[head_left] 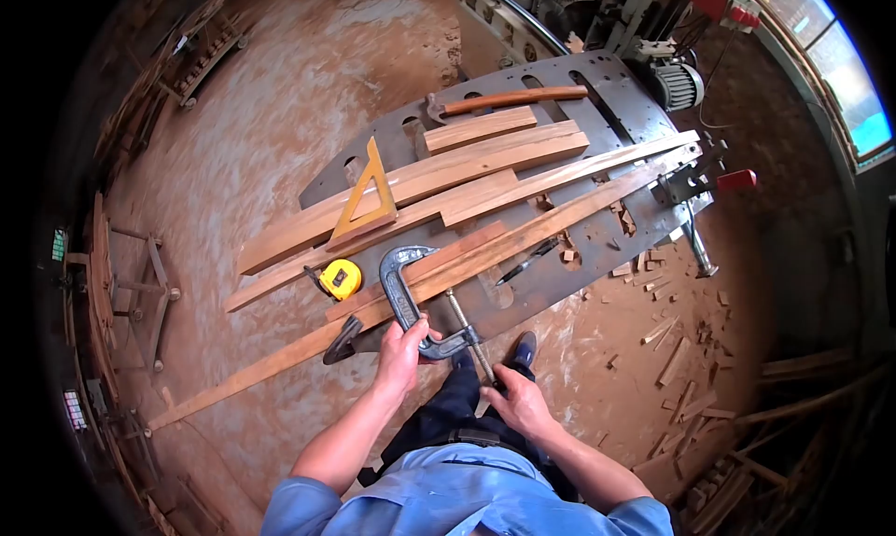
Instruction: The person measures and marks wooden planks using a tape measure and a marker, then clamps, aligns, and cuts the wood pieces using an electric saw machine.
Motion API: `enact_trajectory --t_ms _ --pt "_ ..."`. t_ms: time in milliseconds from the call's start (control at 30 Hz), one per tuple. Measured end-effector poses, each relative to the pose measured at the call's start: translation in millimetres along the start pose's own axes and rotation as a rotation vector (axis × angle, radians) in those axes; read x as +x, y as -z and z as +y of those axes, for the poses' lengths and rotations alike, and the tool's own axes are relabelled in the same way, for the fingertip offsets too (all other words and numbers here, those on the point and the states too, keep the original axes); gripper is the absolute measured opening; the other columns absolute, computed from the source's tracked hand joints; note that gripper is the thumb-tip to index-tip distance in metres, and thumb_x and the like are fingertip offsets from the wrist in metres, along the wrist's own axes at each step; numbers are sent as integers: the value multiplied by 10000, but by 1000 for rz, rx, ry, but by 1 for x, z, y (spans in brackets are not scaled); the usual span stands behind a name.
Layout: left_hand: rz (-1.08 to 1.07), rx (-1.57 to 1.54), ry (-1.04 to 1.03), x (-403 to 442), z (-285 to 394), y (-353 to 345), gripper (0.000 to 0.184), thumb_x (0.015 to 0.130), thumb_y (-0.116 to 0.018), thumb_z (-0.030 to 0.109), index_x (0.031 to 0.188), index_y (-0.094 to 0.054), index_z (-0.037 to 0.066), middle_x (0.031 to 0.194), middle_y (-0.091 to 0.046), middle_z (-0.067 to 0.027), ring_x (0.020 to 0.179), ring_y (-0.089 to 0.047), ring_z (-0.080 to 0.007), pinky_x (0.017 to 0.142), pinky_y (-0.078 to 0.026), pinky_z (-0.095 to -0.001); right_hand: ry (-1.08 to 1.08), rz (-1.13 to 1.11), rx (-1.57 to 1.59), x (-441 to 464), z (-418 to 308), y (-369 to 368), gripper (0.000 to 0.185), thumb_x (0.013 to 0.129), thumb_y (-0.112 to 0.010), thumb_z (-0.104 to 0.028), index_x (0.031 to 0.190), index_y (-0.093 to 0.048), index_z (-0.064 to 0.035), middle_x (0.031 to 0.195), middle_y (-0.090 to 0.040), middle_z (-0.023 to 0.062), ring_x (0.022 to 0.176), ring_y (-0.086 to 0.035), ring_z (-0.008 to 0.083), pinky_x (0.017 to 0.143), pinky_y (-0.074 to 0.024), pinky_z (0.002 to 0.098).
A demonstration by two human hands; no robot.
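Observation:
My left hand (399, 357) is closed around the lower frame of a dark C-clamp (394, 289). My right hand (519, 402) grips the handle end of the clamp's screw. The clamp's jaw reaches over a short reddish wood strip (467, 244) and a long narrow wood strip (569, 221) lying side by side; whether its screw pad touches the wood, I cannot tell. A dark metal clamp part (343, 340) sits under the long strip, left of my left hand. Close by lie a yellow tape measure (342, 278) and a black pen (527, 261).
The slotted metal table (551, 298) carries several boards (504, 166), a triangular square (362, 221) and a hammer (523, 98). Another clamp (686, 186) with a red handle is at the right end. Wood offcuts (677, 361) litter the floor; a motor (679, 86) stands behind.

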State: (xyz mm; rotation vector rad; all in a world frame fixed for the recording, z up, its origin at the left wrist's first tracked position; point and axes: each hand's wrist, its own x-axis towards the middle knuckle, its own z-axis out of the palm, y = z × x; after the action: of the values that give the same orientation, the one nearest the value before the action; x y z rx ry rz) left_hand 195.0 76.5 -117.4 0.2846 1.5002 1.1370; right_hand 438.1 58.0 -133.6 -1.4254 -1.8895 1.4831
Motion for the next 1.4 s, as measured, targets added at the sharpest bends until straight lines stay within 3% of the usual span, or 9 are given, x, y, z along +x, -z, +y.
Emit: enact_trajectory --t_ms 233,367,467,733,900,1033,1100,1233,1400 --pt "21 8 7 0 1 -2 291 1024 -578 239 1213 -534 23 886 -698 -123 680 -685 -185 522 -589 -327 -101 44 52 2 -9 -7 302 950 -693 -253 1106 -674 5 896 -683 241 855 -688 399 750 -543 438" --pt "21 5 15 1 2 -2 297 1022 -582 242 1213 -532 19 885 -699 -124 691 -685 -186 535 -596 -341 -265 -120 63 8 1 -9 307 1012 -624 -269 1101 -660 22 897 -696 222 803 -718 295 708 -569 405" --pt "-6 23 12 3 1 2 314 1021 -590 249 1222 -534 15 887 -701 -126 711 -686 -184 550 -603 -350 -403 -41 1003 2 31 -43 370 1070 -520 -319 1072 -621 37 929 -707 188 857 -723 336 780 -603 426" --pt "-5 -9 3 3 0 2 338 1018 -615 251 1237 -540 6 889 -708 -127 724 -698 -178 556 -603 -335 -599 -239 1637 2 49 -49 504 1083 -420 -460 1073 -604 9 975 -705 207 953 -718 405 822 -600 544" --pt "-45 -3 22 1 1 1 325 1028 -589 244 1258 -517 27 930 -709 -119 747 -714 -193 542 -604 -329 -685 -249 746 18 21 18 505 1063 -515 -412 1208 -608 62 1121 -717 233 974 -727 343 805 -610 405" --pt "-55 9 -4 5 -5 4 323 1020 -583 221 1271 -508 31 912 -708 -115 732 -711 -191 541 -608 -347 45 -24 -254 67 12 108 302 965 -621 -294 1103 -707 -40 979 -750 172 842 -740 333 751 -588 413" --pt "-22 -8 -10 5 -5 2 320 1013 -591 212 1262 -520 24 894 -706 -122 709 -701 -193 540 -606 -350 218 78 -456 116 -13 154 263 909 -666 -251 1085 -692 -57 937 -726 192 832 -713 382 745 -579 467" --pt "31 -10 -18 3 -7 0 276 1004 -589 178 1247 -536 58 885 -688 -115 734 -684 -201 557 -596 -359 419 232 -773 223 -44 204 307 872 -706 -258 1102 -660 -61 1075 -690 154 1110 -616 346 952 -511 438" --pt "156 5 21 -3 -4 -6 264 999 -610 165 1233 -572 50 884 -710 -109 745 -692 -188 607 -597 -366 279 6 -1176 323 -16 216 236 944 -542 -212 1099 -688 -109 1094 -687 81 1160 -582 268 946 -473 432"
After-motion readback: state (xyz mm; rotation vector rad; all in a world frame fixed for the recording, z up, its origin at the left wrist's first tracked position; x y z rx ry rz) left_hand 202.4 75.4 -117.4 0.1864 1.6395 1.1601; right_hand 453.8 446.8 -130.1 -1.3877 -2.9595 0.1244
